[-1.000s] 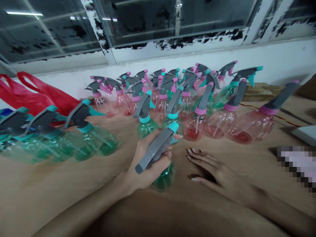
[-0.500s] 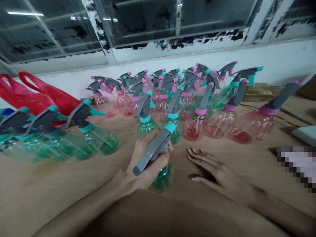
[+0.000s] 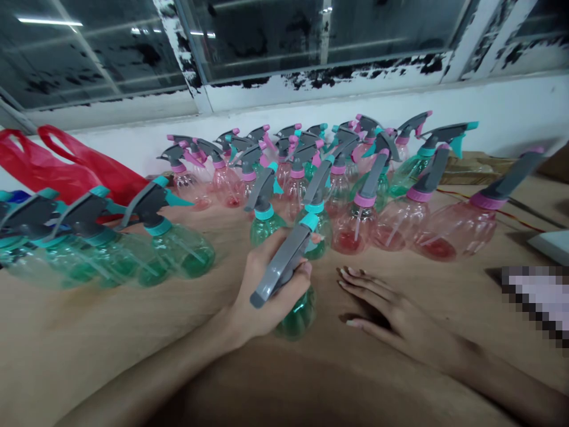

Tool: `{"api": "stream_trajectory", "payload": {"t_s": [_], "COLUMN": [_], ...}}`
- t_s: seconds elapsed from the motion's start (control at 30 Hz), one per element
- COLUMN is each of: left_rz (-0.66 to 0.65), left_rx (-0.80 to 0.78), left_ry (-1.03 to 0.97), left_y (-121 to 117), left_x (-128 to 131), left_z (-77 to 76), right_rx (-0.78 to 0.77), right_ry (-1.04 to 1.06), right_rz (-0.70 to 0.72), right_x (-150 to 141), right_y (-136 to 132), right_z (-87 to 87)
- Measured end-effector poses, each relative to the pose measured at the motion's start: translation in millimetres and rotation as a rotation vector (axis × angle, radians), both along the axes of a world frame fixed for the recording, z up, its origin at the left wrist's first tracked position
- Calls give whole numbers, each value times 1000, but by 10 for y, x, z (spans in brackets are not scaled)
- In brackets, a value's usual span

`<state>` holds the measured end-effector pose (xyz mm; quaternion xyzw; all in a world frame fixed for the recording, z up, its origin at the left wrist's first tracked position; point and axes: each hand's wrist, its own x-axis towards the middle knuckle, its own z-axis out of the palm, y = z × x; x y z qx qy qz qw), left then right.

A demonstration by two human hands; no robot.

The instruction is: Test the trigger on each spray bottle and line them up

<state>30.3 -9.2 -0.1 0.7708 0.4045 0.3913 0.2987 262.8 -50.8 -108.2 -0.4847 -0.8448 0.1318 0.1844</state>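
Note:
My left hand [image 3: 262, 290] is wrapped round the neck of a green spray bottle [image 3: 297, 311] that stands on the wooden table [image 3: 111, 332]. The bottle's grey trigger head with a teal nozzle [image 3: 284, 261] sticks out over my fingers. My right hand [image 3: 382, 305] lies flat on the table just to the right of the bottle, fingers stretched out, holding nothing.
Several pink and green spray bottles [image 3: 355, 178] stand crowded at the back by the white wall. More green bottles [image 3: 173, 237] stand in a row at the left. A red plastic bag [image 3: 66, 166] lies at the far left. A white flat object [image 3: 551, 243] sits at the right edge.
My left hand has tilted the spray head slightly, first down and left, then back up. The right hand has stayed still on the table.

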Motion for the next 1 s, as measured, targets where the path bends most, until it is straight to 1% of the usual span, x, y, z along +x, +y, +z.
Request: {"api": "stream_trajectory", "payload": {"t_s": [0.2, 0.43, 0.7, 0.83, 1.0], "left_rz": [-1, 4, -1, -10, 8], "left_rx": [14, 46, 83, 68, 37], "left_ry": [56, 59, 53, 50, 56], "left_y": [-1, 18, 14, 3, -12], "left_x": [-13, -5, -9, -13, -6], "left_z": [7, -1, -16, -20, -6], "right_rx": [-8, -1, -1, 8, 15], "right_ry": [-5, 19, -35, -60, -61], "right_rz": [-5, 5, 8, 6, 7], "right_x": [2, 3, 3, 3, 8], "right_y": [-4, 0, 4, 6, 10], "right_z": [7, -5, 5, 11, -6]}}
